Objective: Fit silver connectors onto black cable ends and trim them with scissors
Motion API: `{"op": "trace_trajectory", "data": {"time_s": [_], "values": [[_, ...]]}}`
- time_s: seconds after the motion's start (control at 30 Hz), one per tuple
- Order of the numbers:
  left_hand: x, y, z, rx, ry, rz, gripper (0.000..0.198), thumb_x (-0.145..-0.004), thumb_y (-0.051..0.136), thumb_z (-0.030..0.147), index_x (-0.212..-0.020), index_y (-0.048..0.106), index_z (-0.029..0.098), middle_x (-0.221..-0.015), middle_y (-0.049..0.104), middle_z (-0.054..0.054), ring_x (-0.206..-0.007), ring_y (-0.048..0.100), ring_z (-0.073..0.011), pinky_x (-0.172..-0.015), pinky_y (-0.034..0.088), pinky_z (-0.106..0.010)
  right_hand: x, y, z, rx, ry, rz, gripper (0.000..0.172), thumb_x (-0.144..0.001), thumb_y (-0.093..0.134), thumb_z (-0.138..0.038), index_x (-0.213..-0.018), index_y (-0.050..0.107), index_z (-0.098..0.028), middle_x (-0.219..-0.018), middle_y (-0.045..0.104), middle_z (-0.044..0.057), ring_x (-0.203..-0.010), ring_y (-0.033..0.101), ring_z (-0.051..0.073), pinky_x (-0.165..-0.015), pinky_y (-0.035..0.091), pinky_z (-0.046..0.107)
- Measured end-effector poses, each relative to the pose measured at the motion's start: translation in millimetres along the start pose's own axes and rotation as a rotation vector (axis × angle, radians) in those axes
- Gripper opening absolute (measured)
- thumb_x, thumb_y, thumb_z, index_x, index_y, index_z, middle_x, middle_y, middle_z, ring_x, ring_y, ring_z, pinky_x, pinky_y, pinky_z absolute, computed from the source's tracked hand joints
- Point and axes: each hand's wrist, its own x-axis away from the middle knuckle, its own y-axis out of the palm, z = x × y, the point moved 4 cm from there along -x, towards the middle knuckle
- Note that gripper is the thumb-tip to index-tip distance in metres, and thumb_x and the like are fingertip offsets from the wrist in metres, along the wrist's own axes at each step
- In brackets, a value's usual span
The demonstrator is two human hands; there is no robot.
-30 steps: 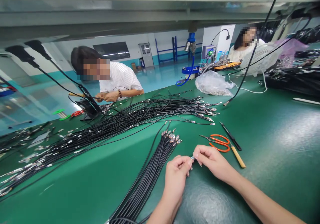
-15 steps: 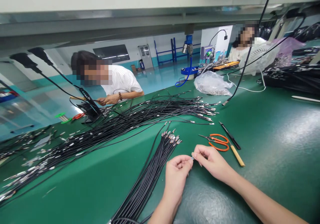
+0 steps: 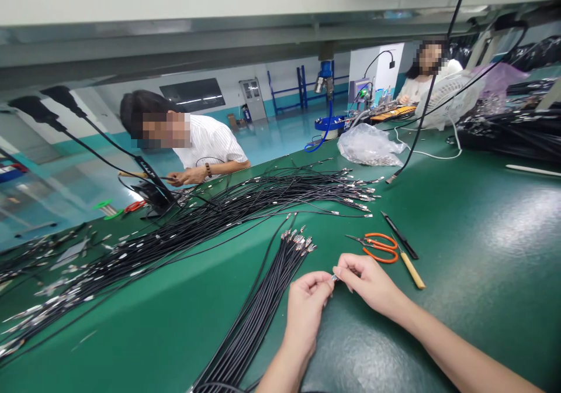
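Note:
My left hand (image 3: 309,299) is closed in a pinch on a small silvery metal connector (image 3: 334,277). From the other side, the thumb and fingers of my right hand (image 3: 359,279) also pinch it, so the two hands nearly meet. Fingers hide most of the piece, and I cannot see whether a cable runs from it. To the left lies a bundle of black cables (image 3: 258,317) with metal connectors at its far end. Orange-handled scissors (image 3: 380,248), a wooden-handled tool (image 3: 412,271) and a slim black tool (image 3: 401,236) lie beyond my right hand.
A longer heap of black cables (image 3: 210,206) crosses the green table (image 3: 144,328). Behind stand a plastic bag of small parts (image 3: 370,145) and a white fan (image 3: 451,97). A black cable (image 3: 423,109) hangs down at right. One co-worker (image 3: 205,141) works opposite, another (image 3: 453,68) farther right.
The whole view has shifted slightly, with things standing a little farther left. Both hands keep their pinch on the small connector, a bit more of which shows between the fingertips.

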Motion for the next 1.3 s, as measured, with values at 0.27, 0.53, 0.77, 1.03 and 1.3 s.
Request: {"op": "trace_trajectory", "data": {"time_s": [0.27,0.53,0.77,1.03,1.3], "values": [[1,-0.7,3,0.024,-0.027,-0.009,0.014,-0.067,0.06,0.024,-0.064,0.061,0.011,-0.05,0.041,0.004,-0.046,0.029,-0.0047,-0.043,0.018,-0.018,0,1,1,-0.083,-0.016,-0.049,0.031,-0.084,0.044,-0.031,-0.056,0.039,-0.019,-0.052,0.04,-0.005,-0.052,0.038,0.01,-0.053,0.031,0.023],[-2,-1.0,-1,-0.033,-0.012,-0.013,0.015,-0.068,0.058,0.025,-0.068,0.062,0.01,-0.051,0.044,0.003,-0.046,0.031,-0.0057,-0.044,0.022,-0.018,-1,-1,3,-0.032,0.005,-0.045,0.03,-0.083,0.042,-0.032,-0.056,0.038,-0.019,-0.052,0.039,-0.005,-0.051,0.039,0.011,-0.053,0.032,0.022],[7,6.2,5,-0.861,0.354,0.013,0.025,-0.072,0.047,0.012,-0.078,0.07,0.019,-0.074,0.059,-0.005,-0.07,0.054,-0.0173,-0.064,0.038,-0.026,-4,-1,21,0.36,0.035,-0.039,0.016,-0.067,0.043,-0.012,-0.053,0.04,-0.019,-0.05,0.042,-0.004,-0.05,0.041,0.013,-0.05,0.027,0.023],[27,34.3,-33,-0.952,0.224,-0.601,0.007,-0.062,0.067,0.022,-0.065,0.072,0.026,-0.055,0.064,0.003,-0.055,0.058,-0.0138,-0.057,0.04,-0.021,-3,1,19,0.542,-0.012,-0.046,0.018,-0.083,0.038,-0.023,-0.07,0.05,-0.02,-0.066,0.054,0.001,-0.063,0.051,0.017,-0.059,0.035,0.025],[6,-2.0,7,-1.221,0.365,0.093,0.026,-0.078,0.046,0.011,-0.088,0.067,0.021,-0.086,0.062,-0.004,-0.079,0.057,-0.0184,-0.071,0.042,-0.027,-2,6,25,0.616,-0.042,-0.044,0.023,-0.085,0.035,-0.021,-0.073,0.054,-0.02,-0.072,0.059,0.002,-0.068,0.054,0.017,-0.062,0.037,0.025]]}}
